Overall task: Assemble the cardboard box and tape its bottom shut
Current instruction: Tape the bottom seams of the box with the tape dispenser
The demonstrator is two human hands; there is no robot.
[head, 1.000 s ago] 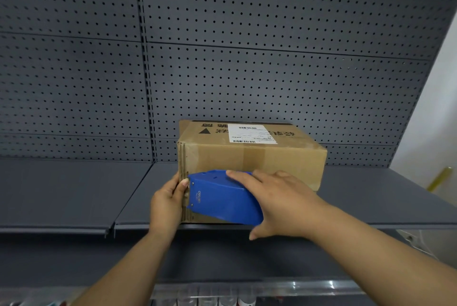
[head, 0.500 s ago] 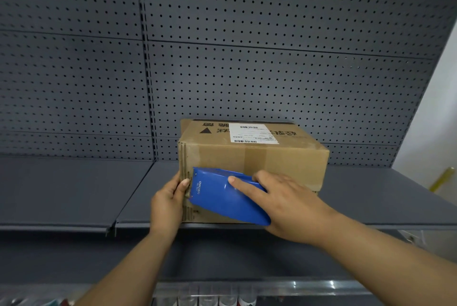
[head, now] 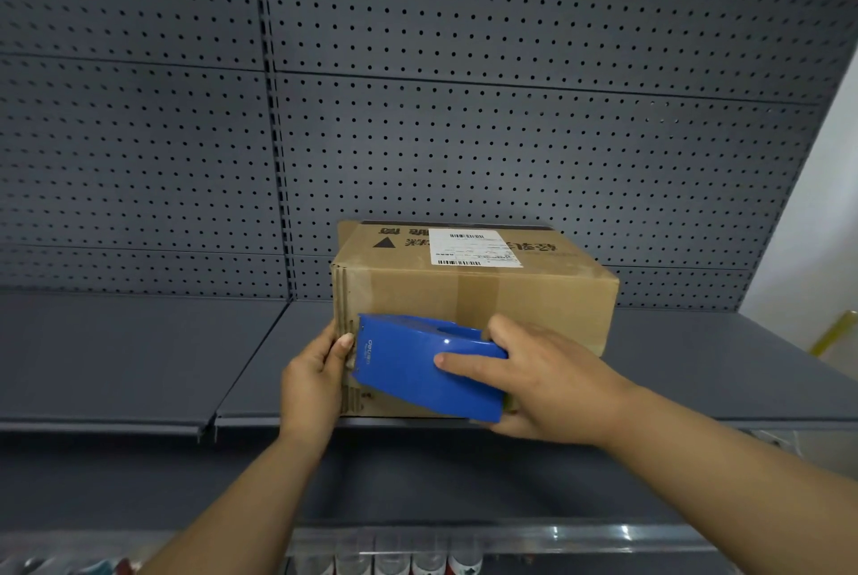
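A brown cardboard box stands closed on a grey shelf, with a white shipping label on its top face and a strip of clear tape down the near side. My right hand grips a blue tape dispenser held against the box's near face at its lower left. My left hand presses on the box's near left corner, with the thumb beside the dispenser's front end. The box's underside is hidden.
A grey pegboard wall rises behind the shelf. A lower shelf edge with bottles beneath it runs along the bottom. A white wall and a yellow object are at the right.
The dispenser has tilted, its rear end dropping and its top opening turning into view. My right hand slid to the right along it. My left hand stayed on the box corner.
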